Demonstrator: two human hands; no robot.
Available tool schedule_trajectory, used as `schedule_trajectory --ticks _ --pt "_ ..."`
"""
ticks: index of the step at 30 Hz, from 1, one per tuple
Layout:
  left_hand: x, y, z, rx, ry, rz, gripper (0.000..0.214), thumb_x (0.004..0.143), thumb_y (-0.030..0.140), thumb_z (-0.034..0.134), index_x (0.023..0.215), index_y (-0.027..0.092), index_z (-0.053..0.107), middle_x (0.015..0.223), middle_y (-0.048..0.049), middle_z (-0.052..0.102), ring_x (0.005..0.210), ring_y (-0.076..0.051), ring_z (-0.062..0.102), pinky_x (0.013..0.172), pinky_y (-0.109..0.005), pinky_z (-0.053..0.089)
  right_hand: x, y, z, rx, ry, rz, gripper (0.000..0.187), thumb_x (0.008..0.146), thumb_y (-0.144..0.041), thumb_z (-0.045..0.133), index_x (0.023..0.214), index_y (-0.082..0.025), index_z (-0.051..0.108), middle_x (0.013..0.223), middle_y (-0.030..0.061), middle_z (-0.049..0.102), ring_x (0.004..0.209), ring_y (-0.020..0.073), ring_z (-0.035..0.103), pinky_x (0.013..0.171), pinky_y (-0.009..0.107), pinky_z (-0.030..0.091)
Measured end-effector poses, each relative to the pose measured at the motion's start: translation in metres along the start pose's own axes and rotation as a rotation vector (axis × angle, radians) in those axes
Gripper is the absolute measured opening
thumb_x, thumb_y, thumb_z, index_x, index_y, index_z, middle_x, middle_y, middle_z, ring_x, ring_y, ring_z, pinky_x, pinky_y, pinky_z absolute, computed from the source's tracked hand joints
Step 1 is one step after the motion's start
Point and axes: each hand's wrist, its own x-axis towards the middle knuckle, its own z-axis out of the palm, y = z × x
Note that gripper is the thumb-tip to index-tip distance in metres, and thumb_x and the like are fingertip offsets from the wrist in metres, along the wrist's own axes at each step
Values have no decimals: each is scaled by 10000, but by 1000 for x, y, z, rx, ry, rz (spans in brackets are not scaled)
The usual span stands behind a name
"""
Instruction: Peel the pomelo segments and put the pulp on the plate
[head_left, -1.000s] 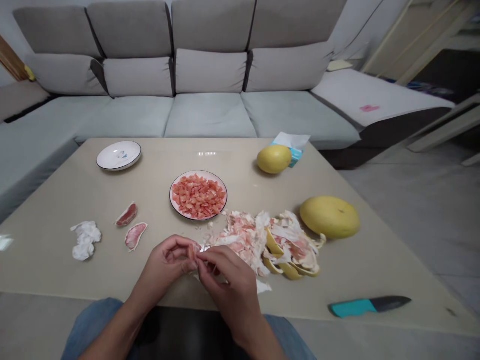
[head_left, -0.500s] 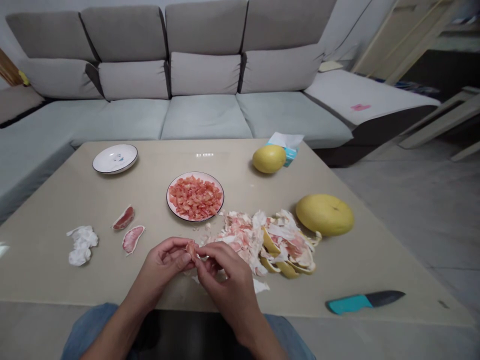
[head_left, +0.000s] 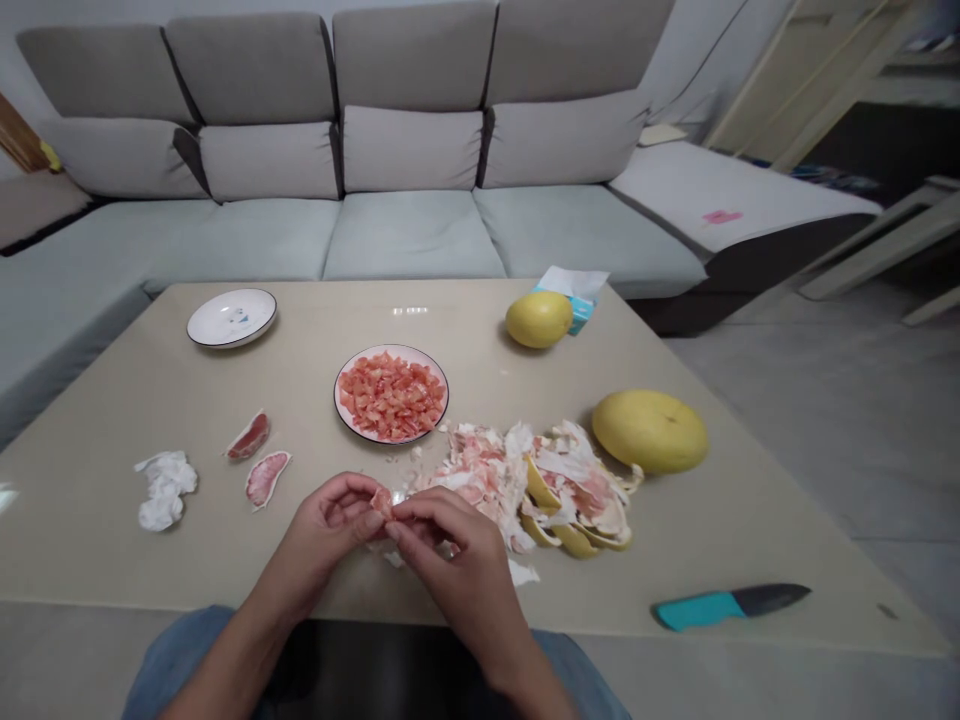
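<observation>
A small pink pomelo segment point(head_left: 382, 503) is being held between both hands. Its flesh is moist and coral-coloured, with pale membrane clinging to it, and the fingers are covering most of it, so its full shape cannot be determined.

The left hand point(head_left: 326, 535) and the right hand point(head_left: 450, 552) are meeting above the beige table point(head_left: 127, 570), and the grip is narrow. The left thumb and curled fingertips point(head_left: 360, 488) are pinching the segment from the left side, while the right fingertips point(head_left: 401, 512) are closing on it from the right. The segment is sitting at the meeting point of the two hands, just left of the heap of peeled pith and yellow rind point(head_left: 521, 490).

A round white plate point(head_left: 337, 398) is standing beyond the hands, and its cubed pink pomelo flesh point(head_left: 391, 397) is forming a full, even layer. To the left, two membrane-covered segments point(head_left: 248, 436) are lying near crumpled white tissue point(head_left: 165, 490). A small empty-looking white dish point(head_left: 217, 320) is occupying the far left of the table. Two whole yellow pomelos point(head_left: 649, 431) are resting on the right side, the smaller one point(head_left: 538, 319) beside a tissue packet point(head_left: 574, 290). A kitchen knife point(head_left: 731, 604) with a teal handle and dark blade is lying near the right edge.
</observation>
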Motion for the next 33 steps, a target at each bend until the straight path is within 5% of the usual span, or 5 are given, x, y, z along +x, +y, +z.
schedule_trajectory --ticks 8,14,19,25,33 --pt "-3 1 -2 -185 -134 -142 150 819 279 693 854 144 638 806 -18 579 789 -135 597 758 -273 529 1 -4 -3 206 -124 237 48 789 -213 672 762 -176 686 753 14 651 600 115 571 539 212 452" --pt "-3 3 0 -185 -150 -184 177 880 300 608 862 128 643 799 -34 566 728 -123 562 712 -294 552 1 3 -4 24 85 -36 214 859 -183 608 1039 -258 696 1043 57 636 869 165 622 683 256 519" --pt "-2 1 0 -75 -120 -183 184 873 317 621 885 134 644 781 -34 606 728 -126 593 726 -271 528 2 8 -4 -127 -7 -249 328 869 -154 609 1149 -318 661 1116 64 619 1030 205 590 850 345 514" --pt "-2 -1 0 39 -60 -117 263 878 379 596 1024 163 636 837 -49 664 753 -149 620 748 -295 522 3 11 -4 -208 -57 -270 240 876 -134 587 1056 -263 681 956 57 650 882 186 619 763 315 520" --pt "-1 3 0 179 2 -20 214 809 346 685 917 161 690 878 -47 701 843 -169 624 795 -253 479 3 11 -4 -194 -55 -250 198 872 -132 591 1013 -244 674 935 62 642 847 179 624 727 298 534"
